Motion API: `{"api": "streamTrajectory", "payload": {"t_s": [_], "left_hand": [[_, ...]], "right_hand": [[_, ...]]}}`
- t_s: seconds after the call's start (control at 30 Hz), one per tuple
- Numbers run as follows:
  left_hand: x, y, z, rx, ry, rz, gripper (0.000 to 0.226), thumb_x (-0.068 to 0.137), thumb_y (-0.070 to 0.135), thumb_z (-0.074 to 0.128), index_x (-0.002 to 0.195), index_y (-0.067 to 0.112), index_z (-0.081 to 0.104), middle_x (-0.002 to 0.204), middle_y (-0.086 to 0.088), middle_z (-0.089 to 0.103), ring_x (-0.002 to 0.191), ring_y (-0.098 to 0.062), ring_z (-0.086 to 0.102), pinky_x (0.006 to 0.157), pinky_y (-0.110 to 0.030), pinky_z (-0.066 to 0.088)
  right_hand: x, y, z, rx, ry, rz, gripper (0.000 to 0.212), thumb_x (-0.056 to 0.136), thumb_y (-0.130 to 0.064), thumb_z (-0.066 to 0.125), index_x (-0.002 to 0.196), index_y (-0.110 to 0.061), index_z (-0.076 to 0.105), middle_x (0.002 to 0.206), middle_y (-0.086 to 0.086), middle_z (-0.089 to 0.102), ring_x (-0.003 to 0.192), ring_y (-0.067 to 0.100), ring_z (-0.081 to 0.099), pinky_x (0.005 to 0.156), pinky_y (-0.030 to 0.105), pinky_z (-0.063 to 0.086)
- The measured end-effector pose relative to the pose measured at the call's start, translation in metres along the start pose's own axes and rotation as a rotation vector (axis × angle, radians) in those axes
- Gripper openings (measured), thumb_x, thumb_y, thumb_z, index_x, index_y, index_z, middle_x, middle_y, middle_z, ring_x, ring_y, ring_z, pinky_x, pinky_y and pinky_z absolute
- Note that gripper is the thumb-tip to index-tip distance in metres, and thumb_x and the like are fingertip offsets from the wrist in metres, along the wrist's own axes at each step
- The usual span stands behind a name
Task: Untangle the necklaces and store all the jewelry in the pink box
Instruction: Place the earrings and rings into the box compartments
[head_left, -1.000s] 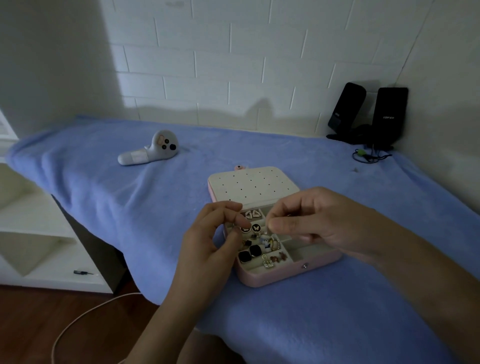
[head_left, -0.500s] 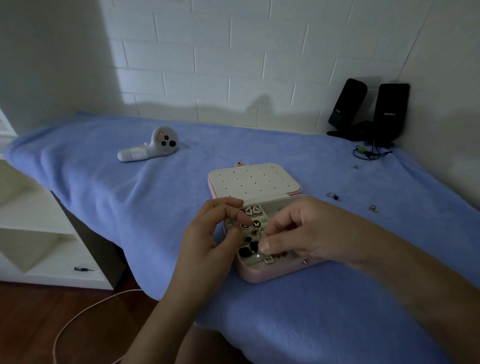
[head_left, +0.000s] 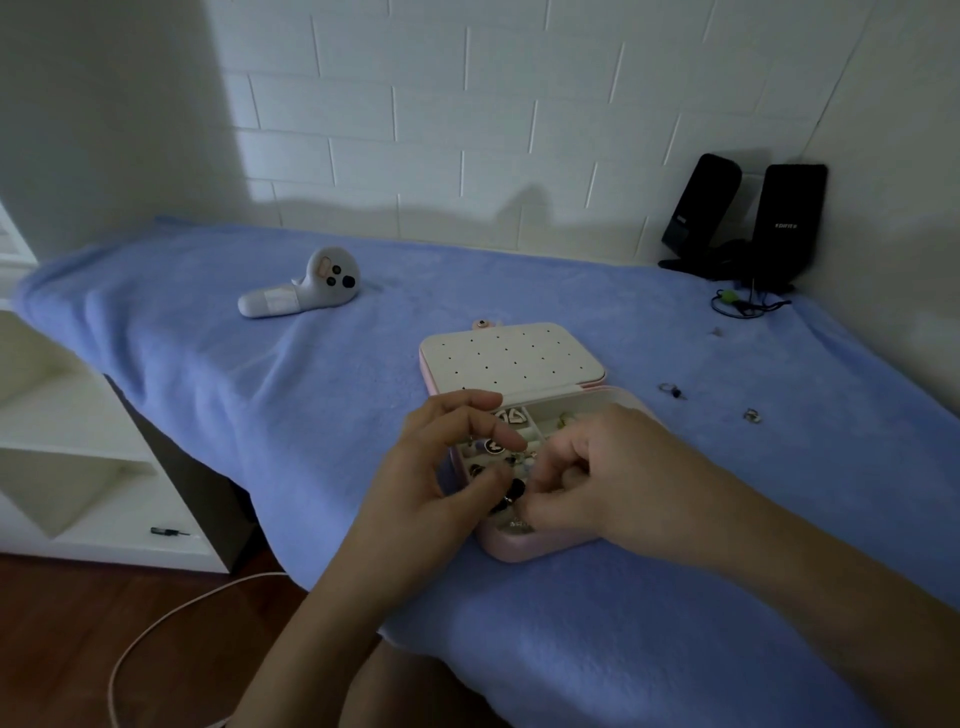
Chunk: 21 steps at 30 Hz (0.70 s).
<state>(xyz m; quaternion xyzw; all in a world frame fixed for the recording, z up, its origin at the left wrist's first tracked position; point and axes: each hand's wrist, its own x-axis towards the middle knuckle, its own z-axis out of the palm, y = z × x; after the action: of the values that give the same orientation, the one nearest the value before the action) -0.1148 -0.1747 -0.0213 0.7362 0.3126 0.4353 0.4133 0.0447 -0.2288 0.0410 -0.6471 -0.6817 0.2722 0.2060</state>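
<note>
The pink box (head_left: 519, 550) lies open on the blue blanket, its lid (head_left: 511, 358) folded back to show a white perforated panel. Its compartments hold several earrings and dark pieces (head_left: 493, 446). My left hand (head_left: 431, 473) hovers over the box's left side with curled fingers, and a small glinting piece hangs under its fingertips. My right hand (head_left: 608, 478) reaches into the front compartments, its fingertips pinched together on a small piece of jewelry. A ring (head_left: 671, 389) and another small piece (head_left: 751, 414) lie loose on the blanket to the right of the box.
A white controller (head_left: 311, 288) lies at the back left of the blanket. Two black speakers (head_left: 748, 223) with a cable stand in the far right corner. The blanket's front edge (head_left: 311, 571) drops off beside white shelves (head_left: 78, 452) on the left.
Both hands have dropped from above the box down onto it. My right hand moved into the front compartments, uncovering the loose pieces on the blanket to the right.
</note>
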Motion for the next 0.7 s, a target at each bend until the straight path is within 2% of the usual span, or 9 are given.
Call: {"api": "streamTrajectory", "payload": {"t_s": [0.07,0.17,0.27,0.33,0.4,0.5,0.57,0.63,0.7], "left_hand": [[0.001,-0.001,-0.005,0.011,-0.091,-0.006,0.027,0.064,0.044,0.061,0.091,0.044,0.064,0.123,0.030,0.049,0.126,0.002,0.041,0.100,-0.022,0.037],[0.003,-0.002,-0.011,0.005,-0.177,-0.005,0.036,0.062,0.041,0.064,0.098,0.046,0.063,0.129,0.030,0.045,0.130,0.002,0.036,0.101,-0.017,0.035],[0.004,-0.003,-0.014,-0.066,-0.228,-0.039,0.039,0.061,0.037,0.069,0.099,0.044,0.064,0.133,0.027,0.044,0.133,-0.002,0.035,0.105,-0.033,0.040],[0.005,-0.003,-0.016,-0.112,-0.260,-0.078,0.041,0.059,0.035,0.072,0.099,0.042,0.065,0.133,0.026,0.043,0.133,-0.004,0.036,0.103,-0.040,0.043],[0.007,-0.001,-0.017,-0.110,-0.282,-0.107,0.043,0.057,0.032,0.075,0.098,0.043,0.065,0.133,0.027,0.042,0.132,-0.003,0.037,0.101,-0.037,0.046],[0.008,0.001,-0.017,-0.080,-0.296,-0.140,0.046,0.060,0.018,0.076,0.096,0.045,0.065,0.133,0.028,0.041,0.129,0.001,0.039,0.099,-0.032,0.048],[0.009,0.004,-0.018,-0.063,-0.305,-0.160,0.047,0.062,0.013,0.075,0.095,0.045,0.065,0.132,0.029,0.041,0.128,0.001,0.040,0.098,-0.030,0.048],[0.010,0.008,-0.018,-0.043,-0.310,-0.170,0.049,0.064,0.010,0.076,0.094,0.047,0.065,0.132,0.028,0.041,0.126,0.004,0.040,0.099,-0.027,0.047],[0.011,0.012,-0.017,0.002,-0.318,-0.176,0.054,0.070,0.003,0.078,0.095,0.049,0.064,0.132,0.027,0.040,0.122,0.006,0.041,0.099,-0.023,0.046]], "right_hand": [[-0.001,-0.001,0.000,0.017,-0.010,-0.025,0.018,0.074,-0.030,0.074,0.061,-0.025,0.063,0.036,-0.016,0.043,0.038,0.000,0.041,0.049,0.016,0.029],[0.000,-0.001,-0.006,0.064,-0.019,-0.064,0.017,0.073,-0.031,0.076,0.063,-0.022,0.065,0.038,-0.013,0.043,0.038,0.002,0.039,0.047,0.017,0.029],[0.005,0.004,-0.019,0.126,0.031,-0.067,0.017,0.074,-0.029,0.075,0.063,-0.020,0.066,0.045,-0.011,0.047,0.043,0.002,0.039,0.045,0.015,0.033],[0.010,0.011,-0.030,0.120,0.083,-0.059,0.018,0.075,-0.030,0.074,0.065,-0.017,0.066,0.048,-0.009,0.046,0.047,0.006,0.038,0.045,0.015,0.030],[0.015,0.022,-0.041,0.098,0.158,-0.030,0.019,0.077,-0.030,0.073,0.068,-0.014,0.068,0.050,-0.004,0.046,0.048,0.008,0.037,0.045,0.016,0.029],[0.022,0.044,-0.056,0.040,0.288,0.047,0.021,0.078,-0.029,0.073,0.067,-0.012,0.067,0.043,-0.008,0.042,0.040,0.004,0.034,0.045,0.016,0.030],[0.027,0.060,-0.065,0.003,0.367,0.106,0.022,0.082,-0.025,0.071,0.068,-0.010,0.065,0.044,-0.008,0.049,0.039,0.003,0.040,0.045,0.018,0.036],[0.032,0.077,-0.074,-0.069,0.452,0.167,0.020,0.087,-0.020,0.065,0.072,-0.007,0.064,0.058,0.001,0.062,0.048,0.006,0.052,0.044,0.014,0.040],[0.035,0.094,-0.085,-0.166,0.568,0.241,0.015,0.092,-0.015,0.058,0.079,-0.012,0.065,0.080,0.007,0.069,0.068,0.017,0.061,0.057,0.020,0.048]]}}
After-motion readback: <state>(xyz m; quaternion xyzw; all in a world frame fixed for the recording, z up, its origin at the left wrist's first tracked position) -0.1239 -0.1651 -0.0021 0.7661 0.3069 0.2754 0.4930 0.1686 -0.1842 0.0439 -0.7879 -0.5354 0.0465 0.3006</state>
